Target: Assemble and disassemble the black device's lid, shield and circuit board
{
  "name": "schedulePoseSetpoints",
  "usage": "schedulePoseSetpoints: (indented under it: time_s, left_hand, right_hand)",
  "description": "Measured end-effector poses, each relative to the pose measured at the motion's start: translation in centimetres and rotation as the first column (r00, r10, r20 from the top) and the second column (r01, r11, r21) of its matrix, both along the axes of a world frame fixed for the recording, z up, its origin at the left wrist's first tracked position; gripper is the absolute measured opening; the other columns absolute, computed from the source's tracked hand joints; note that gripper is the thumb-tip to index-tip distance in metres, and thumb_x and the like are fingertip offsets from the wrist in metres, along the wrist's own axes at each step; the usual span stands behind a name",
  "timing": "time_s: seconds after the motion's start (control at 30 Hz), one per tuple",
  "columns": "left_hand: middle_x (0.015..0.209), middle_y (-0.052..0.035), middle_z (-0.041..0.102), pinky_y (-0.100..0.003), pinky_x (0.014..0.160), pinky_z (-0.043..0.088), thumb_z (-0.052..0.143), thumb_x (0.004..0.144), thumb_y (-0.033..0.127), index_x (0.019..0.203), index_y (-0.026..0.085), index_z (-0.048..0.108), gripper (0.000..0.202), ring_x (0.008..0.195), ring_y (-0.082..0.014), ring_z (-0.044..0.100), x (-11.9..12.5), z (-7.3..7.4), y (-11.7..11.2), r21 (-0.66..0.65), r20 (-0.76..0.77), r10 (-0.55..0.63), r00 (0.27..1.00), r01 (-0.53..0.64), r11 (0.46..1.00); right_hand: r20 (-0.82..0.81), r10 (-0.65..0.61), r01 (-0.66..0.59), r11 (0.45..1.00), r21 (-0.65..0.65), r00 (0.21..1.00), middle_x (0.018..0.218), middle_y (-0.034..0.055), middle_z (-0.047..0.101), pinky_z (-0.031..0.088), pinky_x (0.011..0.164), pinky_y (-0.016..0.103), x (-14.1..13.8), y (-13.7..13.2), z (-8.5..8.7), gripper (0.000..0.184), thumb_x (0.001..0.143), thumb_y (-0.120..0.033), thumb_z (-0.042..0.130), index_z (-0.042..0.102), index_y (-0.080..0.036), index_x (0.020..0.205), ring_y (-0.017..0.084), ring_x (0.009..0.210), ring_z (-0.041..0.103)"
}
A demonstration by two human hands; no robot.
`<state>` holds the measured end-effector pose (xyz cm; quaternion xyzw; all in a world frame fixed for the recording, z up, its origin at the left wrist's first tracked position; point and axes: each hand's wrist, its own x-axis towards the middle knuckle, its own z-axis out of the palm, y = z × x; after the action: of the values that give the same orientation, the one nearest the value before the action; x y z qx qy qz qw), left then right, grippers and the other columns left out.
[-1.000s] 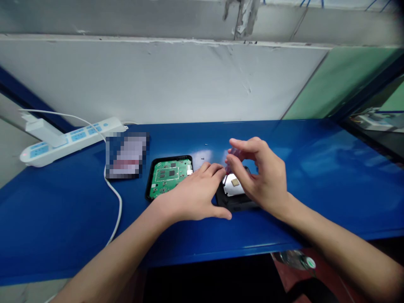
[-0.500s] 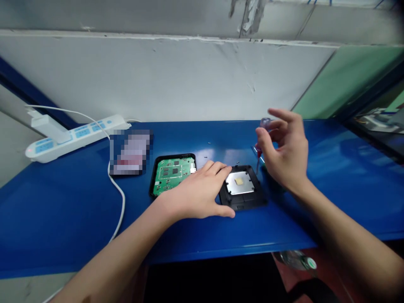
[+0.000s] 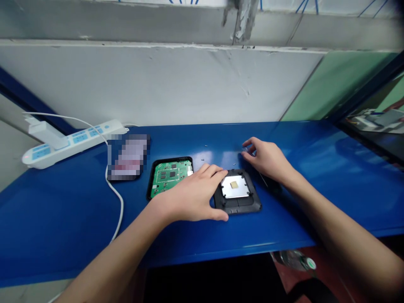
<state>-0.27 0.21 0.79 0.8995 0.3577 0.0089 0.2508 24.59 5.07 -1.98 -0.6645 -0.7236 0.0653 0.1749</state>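
A black plastic cover lies inside up, with a silver metal plate and a small yellowish pad on it. My left hand steadies the cover by its left side, fingers at the back corner and thumb by the front one. Partly under that hand is a black housing with a green circuit board. To the right of the cover, my right hand is low over the table, fingers closed around the clear handle of a screwdriver. The hand hides most of this tool.
Several tiny screws lie behind the cover on the blue table. At left are a blurred-out phone, a white power strip with a plugged-in charger, and a white cable. Below the front edge is a plastic bottle.
My right hand has come down and left with the screwdriver, from above the cover's right side to the table surface. The left hand stays at the cover. The view has shifted slightly.
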Motion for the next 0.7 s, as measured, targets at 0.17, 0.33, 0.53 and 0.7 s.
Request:
schedulePoseSetpoints:
  time_s: [0.17,0.33,0.53,0.7]
  left_hand:
    - [0.149,-0.0127,0.045,-0.046,0.109,0.041,0.073,0.076,0.061,0.153,0.020,0.035,0.095,0.137,-0.0355,0.043,-0.08,-0.19,0.02,-0.014,0.012,0.000,1.000,0.000,1.000]
    - [0.150,-0.0130,0.044,-0.045,0.110,0.041,0.073,0.077,0.061,0.154,0.018,0.035,0.096,0.138,-0.0348,0.042,-0.14,-0.09,0.04,-0.010,0.005,-0.003,1.000,0.003,1.000]
    - [0.151,-0.0124,0.044,-0.046,0.111,0.040,0.072,0.077,0.063,0.154,0.021,0.034,0.095,0.140,-0.0356,0.038,-0.21,-0.25,0.07,-0.007,0.017,-0.006,1.000,0.006,1.000]
    - [0.151,-0.0124,0.044,-0.046,0.111,0.040,0.073,0.077,0.062,0.153,0.021,0.035,0.095,0.141,-0.0352,0.038,-0.25,-0.28,0.11,-0.001,0.019,-0.007,1.000,0.007,1.000]
  right_hand:
    - [0.071,0.019,-0.020,1.000,0.009,0.997,0.095,0.0095,0.072,0.046,0.072,0.034,0.01,0.17,-0.46,0.024,0.087,-0.032,0.059,0.067,-0.019,0.106,0.025,0.086,0.068]
    - [0.116,0.009,-0.009,1.000,0.004,0.993,0.099,0.0109,0.071,0.046,0.073,0.036,-0.13,0.00,-0.46,0.026,0.089,-0.034,0.057,0.067,-0.019,0.108,0.027,0.088,0.067]
    - [0.093,-0.007,0.002,0.999,0.046,0.996,0.105,0.0137,0.070,0.048,0.076,0.037,-0.25,-0.18,-0.29,0.031,0.090,-0.037,0.056,0.068,-0.018,0.112,0.028,0.090,0.067]
    - [0.036,-0.049,0.044,0.991,0.125,0.998,0.100,0.0110,0.072,0.047,0.075,0.038,-0.25,-0.04,0.10,0.030,0.091,-0.038,0.056,0.070,-0.018,0.109,0.026,0.083,0.066]
